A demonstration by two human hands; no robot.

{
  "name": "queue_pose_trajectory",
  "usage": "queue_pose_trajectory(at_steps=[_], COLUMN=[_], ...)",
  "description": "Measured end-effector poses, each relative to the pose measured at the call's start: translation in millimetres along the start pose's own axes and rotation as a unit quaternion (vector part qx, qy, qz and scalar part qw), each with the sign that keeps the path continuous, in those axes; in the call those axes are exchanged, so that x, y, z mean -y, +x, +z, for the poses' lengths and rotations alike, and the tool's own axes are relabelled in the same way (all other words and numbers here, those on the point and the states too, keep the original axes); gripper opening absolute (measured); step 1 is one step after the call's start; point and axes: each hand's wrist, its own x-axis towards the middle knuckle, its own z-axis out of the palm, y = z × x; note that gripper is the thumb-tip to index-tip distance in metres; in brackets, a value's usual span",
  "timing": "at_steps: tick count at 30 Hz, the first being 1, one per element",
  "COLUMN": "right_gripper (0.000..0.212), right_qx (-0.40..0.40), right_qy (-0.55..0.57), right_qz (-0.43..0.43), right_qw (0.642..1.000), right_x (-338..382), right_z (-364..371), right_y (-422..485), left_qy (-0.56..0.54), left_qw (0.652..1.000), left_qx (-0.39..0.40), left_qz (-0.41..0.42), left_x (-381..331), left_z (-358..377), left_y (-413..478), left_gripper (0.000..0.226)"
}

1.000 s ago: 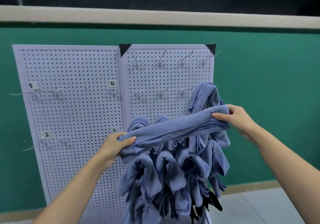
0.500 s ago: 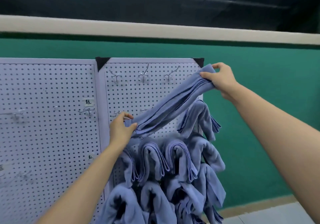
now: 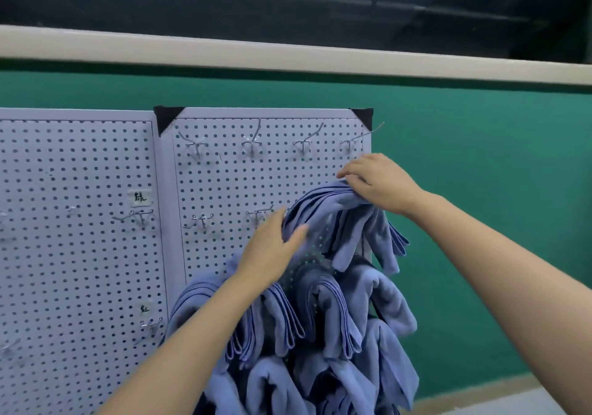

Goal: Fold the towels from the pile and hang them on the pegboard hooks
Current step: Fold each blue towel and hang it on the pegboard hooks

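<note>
Green wall (image 3: 480,174), cream ledge (image 3: 288,54) above — dark beyond, tan skirting (image 3: 480,389), grey floor (image 3: 519,406)

The white pegboard (image 3: 224,190) carries wire hooks (image 3: 253,145) and folded blue towels (image 3: 320,312) across its lower right.
</note>
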Motion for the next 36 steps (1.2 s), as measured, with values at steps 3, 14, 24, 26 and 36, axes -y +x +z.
queue_pose_trajectory(at_steps=[3, 14, 24, 26, 36], right_gripper=[0.064, 0.013, 0.009, 0.011, 0.027], right_qx=[0.11, -0.024, -0.074, -0.056, -0.053], right_qy=[-0.058, -0.124, 0.121, 0.136, 0.322], right_qz=[-0.02, 0.051, 0.163, 0.193, 0.229], right_qw=[0.992, 0.991, 0.976, 0.97, 0.917], right_x=[2.7, 43.1, 53.5, 50.3, 40.2], right_z=[-3.6, -11.1, -7.5, 1.5, 55.2], right_y=[-5.7, -1.3, 9.9, 5.7, -46.2], left_qy=[0.091, -0.03, -0.024, 0.006, -0.006], left_qw=[0.995, 0.991, 0.992, 0.993, 0.999], left_qx=[0.036, -0.084, -0.089, -0.067, -0.008], left_qz=[-0.016, -0.095, -0.091, -0.097, -0.036], left_x=[-6.6, -49.3, -69.1, -65.4, -28.3], left_z=[12.3, 6.4, 1.6, 5.1, 22.9], left_y=[5.8, 34.4, 49.1, 50.5, 27.7], left_gripper=[0.081, 0.015, 0.022, 0.025, 0.061])
